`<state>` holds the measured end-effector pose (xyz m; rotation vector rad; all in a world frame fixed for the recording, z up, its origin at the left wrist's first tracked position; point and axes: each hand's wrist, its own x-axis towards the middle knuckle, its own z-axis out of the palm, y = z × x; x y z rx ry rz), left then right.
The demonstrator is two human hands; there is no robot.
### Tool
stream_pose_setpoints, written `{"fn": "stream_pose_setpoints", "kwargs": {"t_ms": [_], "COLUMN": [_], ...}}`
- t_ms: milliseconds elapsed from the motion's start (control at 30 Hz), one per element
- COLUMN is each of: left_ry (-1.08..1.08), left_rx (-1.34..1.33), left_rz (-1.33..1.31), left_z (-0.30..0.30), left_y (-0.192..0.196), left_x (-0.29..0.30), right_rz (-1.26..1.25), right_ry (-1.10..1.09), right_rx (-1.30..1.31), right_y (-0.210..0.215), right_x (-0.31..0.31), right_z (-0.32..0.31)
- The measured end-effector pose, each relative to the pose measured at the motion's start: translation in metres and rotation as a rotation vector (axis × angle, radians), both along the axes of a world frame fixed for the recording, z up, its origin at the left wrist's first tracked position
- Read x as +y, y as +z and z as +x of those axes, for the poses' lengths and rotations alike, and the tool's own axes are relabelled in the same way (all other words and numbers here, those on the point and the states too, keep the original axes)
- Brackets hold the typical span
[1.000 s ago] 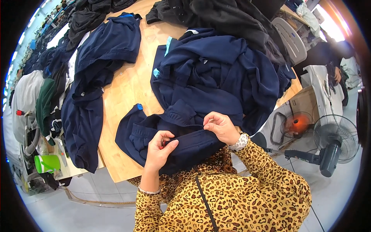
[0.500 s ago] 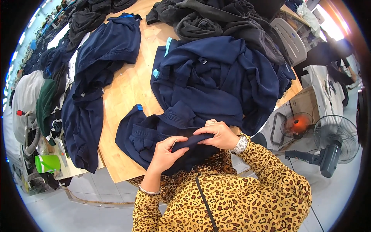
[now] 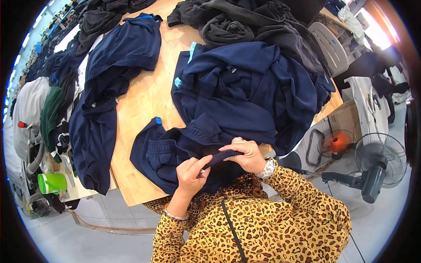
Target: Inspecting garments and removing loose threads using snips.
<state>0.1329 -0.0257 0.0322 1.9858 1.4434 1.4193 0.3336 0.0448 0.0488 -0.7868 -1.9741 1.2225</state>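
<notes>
1. The left hand and the right hand pinch the same narrow fold of a navy garment, one at each end, so that the strip is stretched taut between them just above the near edge of the wooden tabletop.
2. The left hand's fingers are closed on the fold's left end, thumb pressing against the index finger; the right hand's fingers are curled over its right end, clamped on the cloth. Holding it at both ends keeps the fold straight and raised toward the person.
3. The rest of this garment lies spread on the tabletop's near corner, its waistband-like ribbed part to the left of the hands, a small blue tag at its far edge.
4. Behind it, touching, is a heap of navy clothes; farther back lies a pile of dark grey clothes.
5. A second navy garment hangs over the tabletop's left edge.
6. Bare wood runs as a strip between the left garment and the heap: the only open room on the tabletop.
7. On the floor to the right stand a fan and a small round heater, well apart from the hands.
</notes>
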Motion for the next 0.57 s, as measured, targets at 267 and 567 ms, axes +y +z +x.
{"fn": "stream_pose_setpoints", "kwargs": {"t_ms": [267,567], "left_ry": [-0.092,-0.08], "left_rx": [-0.233,-0.206], "left_rz": [-0.291,-0.439], "left_z": [0.001,0.004], "left_y": [-0.002,0.008], "left_x": [0.0,0.002], "right_rz": [-0.058,0.058], "right_ry": [-0.093,-0.043], "right_rx": [-0.045,-0.065], "right_y": [-0.003,-0.013], "right_x": [-0.009,-0.006], "right_z": [-0.008,-0.006]}}
